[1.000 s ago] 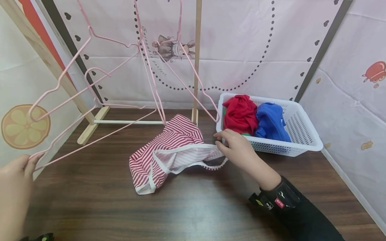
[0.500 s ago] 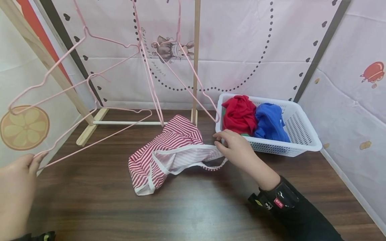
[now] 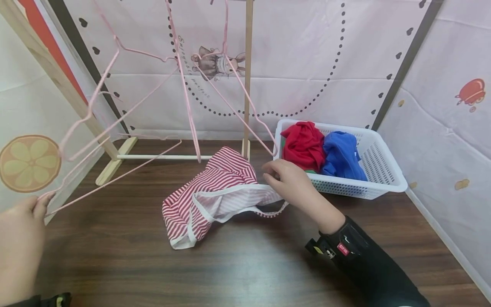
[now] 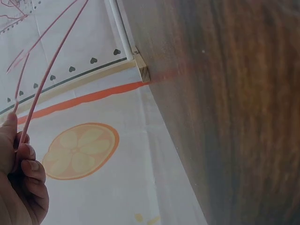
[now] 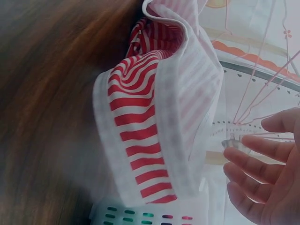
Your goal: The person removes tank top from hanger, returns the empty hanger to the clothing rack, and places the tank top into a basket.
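Observation:
My left hand grips one end of a pink clothes hanger, which slants up and away over the left of the table. In the left wrist view, the fingers curl round the pink hanger. A red-and-white striped tank top with white trim lies crumpled in the middle of the table. Just above its right end is my right hand, its fingers loosely bent. The right wrist view shows that hand with spread fingers and nothing in them, beside the striped tank top.
A white basket at the back right holds a red garment and a blue garment. Several pink hangers hang from above at the back, one hanger near the basket. The wooden rack's foot stands at the left.
My right hand has shifted slightly left and up from the tank top's strap. The hanger in my left hand has turned, and the hanging hangers have swung. The tank top lies as before.

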The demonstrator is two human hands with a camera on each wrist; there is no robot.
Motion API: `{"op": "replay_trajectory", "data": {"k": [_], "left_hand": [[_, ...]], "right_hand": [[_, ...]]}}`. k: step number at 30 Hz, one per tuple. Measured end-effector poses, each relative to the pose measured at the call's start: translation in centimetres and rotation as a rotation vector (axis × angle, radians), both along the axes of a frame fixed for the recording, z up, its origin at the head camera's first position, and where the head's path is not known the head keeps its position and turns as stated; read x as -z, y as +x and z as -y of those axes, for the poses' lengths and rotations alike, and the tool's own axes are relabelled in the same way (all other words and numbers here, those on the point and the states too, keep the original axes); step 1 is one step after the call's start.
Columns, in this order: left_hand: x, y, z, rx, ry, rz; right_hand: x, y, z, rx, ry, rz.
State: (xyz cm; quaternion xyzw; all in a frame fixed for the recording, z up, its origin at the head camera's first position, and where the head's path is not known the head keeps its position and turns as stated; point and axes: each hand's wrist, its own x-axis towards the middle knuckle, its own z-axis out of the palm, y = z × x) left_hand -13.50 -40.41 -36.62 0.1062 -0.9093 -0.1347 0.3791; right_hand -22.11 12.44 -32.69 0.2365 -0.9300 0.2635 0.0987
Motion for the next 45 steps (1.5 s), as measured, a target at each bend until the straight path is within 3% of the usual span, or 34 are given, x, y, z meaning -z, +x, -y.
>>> {"op": "replay_trajectory", "data": {"k": [5,13,23,30,37,43,45], "left_hand": [[-0.8,-0.3,-0.3,-0.053,0.095,0.01],[-3.1,0.0,-1.9,-0.104,0.093,-0.044],[-5.1,-0.2,-3.8,-0.125,0.186,-0.089],[-6.8,-0.2,-5.6,-0.117,0.122,-0.131],[-9.1,-0.3,-7.2,-0.15,0.097,-0.093],[-10.5,-1.5,-8.0,-0.132,0.135,-0.059],[-10.7,-2.0,-8.1,-0.135,0.107,-0.069]], "right_hand": [[-0.6,-0.5,0.7,0.01,-0.003,0.024],[-1.7,-1.2,1.7,0.006,-0.005,0.009],[-1.9,-1.5,2.0,0.011,-0.037,0.013],[-2.0,-1.6,2.3,0.024,-0.051,0.019],[-2.1,-1.4,2.5,0.022,-0.06,0.002],[-2.3,-1.3,2.6,0.03,-0.056,-0.004],[-2.3,-1.3,2.6,0.026,-0.057,-0.009]]}}
